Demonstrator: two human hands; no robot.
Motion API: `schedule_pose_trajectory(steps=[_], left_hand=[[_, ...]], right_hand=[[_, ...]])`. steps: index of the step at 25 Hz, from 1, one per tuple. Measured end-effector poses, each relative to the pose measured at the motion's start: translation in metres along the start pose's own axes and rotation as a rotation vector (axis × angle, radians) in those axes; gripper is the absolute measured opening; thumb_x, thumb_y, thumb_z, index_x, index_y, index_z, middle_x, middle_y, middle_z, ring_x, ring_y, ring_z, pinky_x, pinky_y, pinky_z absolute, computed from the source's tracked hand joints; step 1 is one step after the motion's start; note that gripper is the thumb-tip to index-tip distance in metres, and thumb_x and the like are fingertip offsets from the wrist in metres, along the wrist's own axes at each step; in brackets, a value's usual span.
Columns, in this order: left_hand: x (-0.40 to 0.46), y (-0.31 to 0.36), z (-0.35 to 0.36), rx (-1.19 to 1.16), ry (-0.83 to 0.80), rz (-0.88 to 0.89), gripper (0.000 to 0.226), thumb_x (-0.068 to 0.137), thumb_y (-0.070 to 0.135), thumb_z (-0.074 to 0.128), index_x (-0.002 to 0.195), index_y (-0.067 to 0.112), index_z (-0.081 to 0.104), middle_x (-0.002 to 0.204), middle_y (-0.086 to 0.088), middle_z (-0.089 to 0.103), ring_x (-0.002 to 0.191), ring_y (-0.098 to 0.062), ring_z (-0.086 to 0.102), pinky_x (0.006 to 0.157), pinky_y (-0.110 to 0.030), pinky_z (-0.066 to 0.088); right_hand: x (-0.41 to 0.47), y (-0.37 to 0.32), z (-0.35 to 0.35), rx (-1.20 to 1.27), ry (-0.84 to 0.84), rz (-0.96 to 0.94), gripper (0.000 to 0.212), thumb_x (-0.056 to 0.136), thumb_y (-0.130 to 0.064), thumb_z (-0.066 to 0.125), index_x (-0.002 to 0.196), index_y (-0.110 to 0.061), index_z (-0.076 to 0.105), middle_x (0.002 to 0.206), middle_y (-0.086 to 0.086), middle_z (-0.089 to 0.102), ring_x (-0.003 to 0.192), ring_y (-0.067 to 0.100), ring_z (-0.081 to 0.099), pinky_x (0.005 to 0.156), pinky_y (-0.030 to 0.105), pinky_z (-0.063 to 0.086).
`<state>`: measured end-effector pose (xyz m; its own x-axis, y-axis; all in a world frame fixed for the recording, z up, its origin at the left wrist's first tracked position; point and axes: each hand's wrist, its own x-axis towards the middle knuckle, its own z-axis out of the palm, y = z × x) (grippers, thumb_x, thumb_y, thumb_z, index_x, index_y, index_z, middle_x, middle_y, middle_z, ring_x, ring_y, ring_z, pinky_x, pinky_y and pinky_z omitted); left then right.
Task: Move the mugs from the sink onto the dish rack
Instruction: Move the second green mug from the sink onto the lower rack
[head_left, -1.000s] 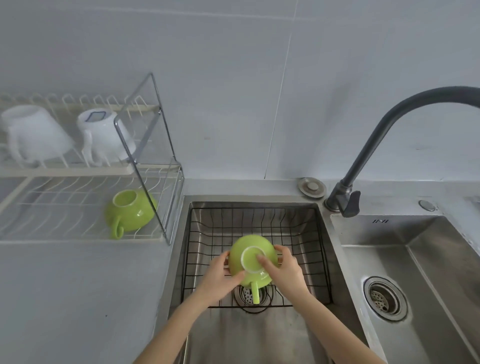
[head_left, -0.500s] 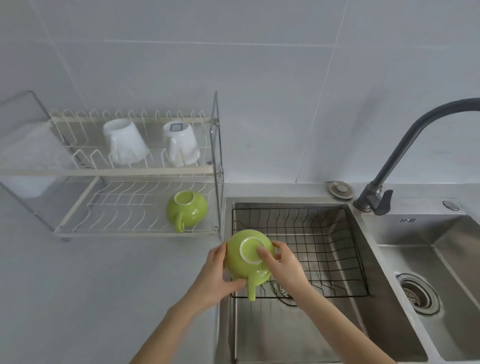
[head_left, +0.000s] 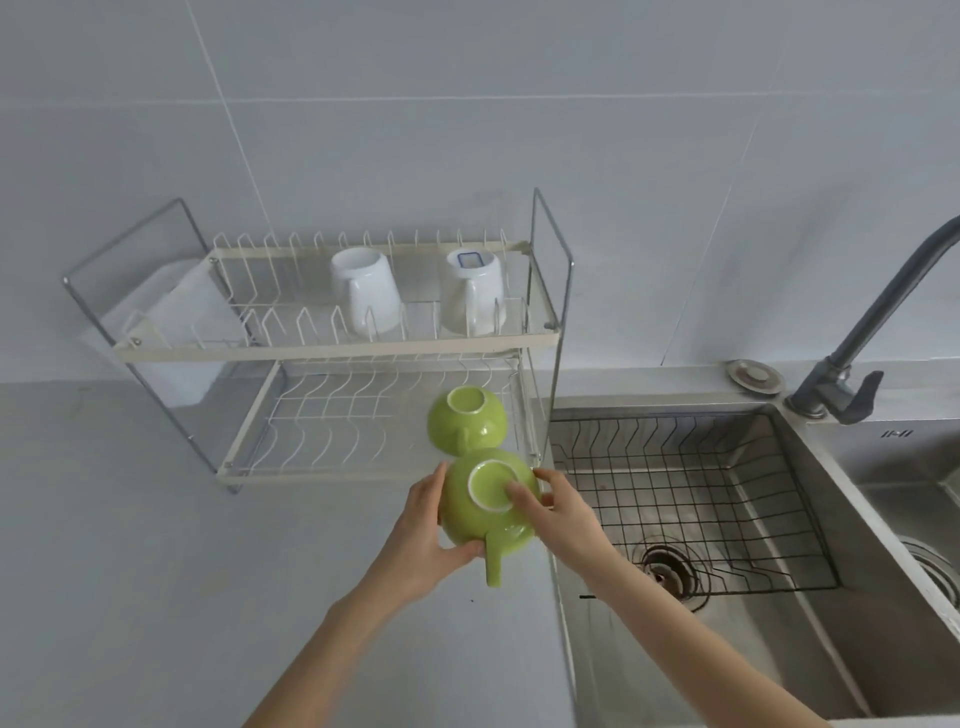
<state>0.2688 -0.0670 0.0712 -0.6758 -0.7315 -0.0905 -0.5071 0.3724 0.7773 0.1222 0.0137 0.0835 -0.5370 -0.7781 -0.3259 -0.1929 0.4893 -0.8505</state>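
I hold a round green mug (head_left: 483, 512) upside down between both hands, its handle pointing toward me. My left hand (head_left: 423, 535) grips its left side and my right hand (head_left: 558, 512) its right side, a finger on the base ring. The mug hangs over the counter just in front of the two-tier dish rack (head_left: 332, 351), left of the sink (head_left: 779, 613). A second green mug (head_left: 466, 420) sits upside down on the rack's lower tier, right end. Two white mugs (head_left: 366, 291) (head_left: 471, 292) stand inverted on the upper tier.
A black wire basket (head_left: 691, 499) lies in the sink with nothing in it, over the drain (head_left: 667, 569). A dark faucet (head_left: 852, 364) rises at the right, with a round plug (head_left: 753, 373) beside it. A second basin (head_left: 914, 519) lies far right. Grey counter (head_left: 156, 571) spreads left.
Both hands have carried the green mug up out of the sink basket and leftward to the counter in front of the rack. The view has swung left, bringing the whole rack in.
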Motion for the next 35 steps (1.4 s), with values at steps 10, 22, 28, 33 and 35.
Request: schedule_pose_trajectory(steps=[10, 22, 28, 33, 35], left_hand=[[0.026, -0.054, -0.079, -0.014, 0.028, -0.087, 0.093, 0.072, 0.022, 0.076, 0.144, 0.019, 0.018, 0.143, -0.003, 0.037, 0.104, -0.017, 0.052, 0.081, -0.027, 0.045], [0.089, -0.096, -0.143, 0.034, -0.019, -0.184, 0.088, 0.073, 0.021, 0.075, 0.143, 0.016, 0.022, 0.143, -0.006, 0.042, 0.117, -0.027, 0.052, 0.090, -0.027, 0.038], [0.107, -0.113, -0.150, 0.080, -0.083, -0.227, 0.086, 0.075, 0.023, 0.072, 0.144, 0.017, 0.020, 0.142, -0.008, 0.043, 0.122, -0.026, 0.049, 0.098, -0.032, 0.038], [0.113, -0.121, -0.155, 0.096, -0.126, -0.253, 0.086, 0.077, 0.026, 0.070, 0.145, 0.021, 0.017, 0.145, -0.007, 0.041, 0.122, -0.026, 0.048, 0.098, -0.032, 0.037], [0.115, -0.121, -0.157, 0.108, -0.138, -0.255, 0.087, 0.078, 0.025, 0.069, 0.145, 0.022, 0.014, 0.146, -0.007, 0.038, 0.122, -0.027, 0.048, 0.098, -0.033, 0.037]], right_hand=[[0.032, -0.061, 0.060, -0.012, -0.073, -0.039, 0.055, 0.090, -0.040, 0.051, 0.137, -0.016, 0.037, 0.126, 0.012, 0.054, 0.108, 0.024, 0.054, 0.082, 0.029, 0.042], [0.095, -0.114, 0.115, -0.002, -0.211, 0.050, 0.052, 0.092, -0.024, 0.051, 0.139, -0.011, 0.033, 0.130, 0.012, 0.052, 0.122, 0.026, 0.048, 0.096, 0.027, 0.036], [0.110, -0.112, 0.128, -0.104, -0.272, 0.051, 0.063, 0.089, -0.020, 0.053, 0.145, -0.013, 0.023, 0.141, 0.014, 0.044, 0.129, 0.027, 0.043, 0.107, 0.033, 0.035], [0.117, -0.112, 0.129, -0.189, -0.306, 0.024, 0.063, 0.089, -0.022, 0.052, 0.145, -0.017, 0.023, 0.141, 0.012, 0.044, 0.129, 0.026, 0.043, 0.105, 0.032, 0.036], [0.118, -0.112, 0.126, -0.199, -0.304, 0.004, 0.060, 0.090, -0.021, 0.052, 0.144, -0.017, 0.026, 0.140, 0.012, 0.046, 0.128, 0.025, 0.044, 0.104, 0.031, 0.037]])
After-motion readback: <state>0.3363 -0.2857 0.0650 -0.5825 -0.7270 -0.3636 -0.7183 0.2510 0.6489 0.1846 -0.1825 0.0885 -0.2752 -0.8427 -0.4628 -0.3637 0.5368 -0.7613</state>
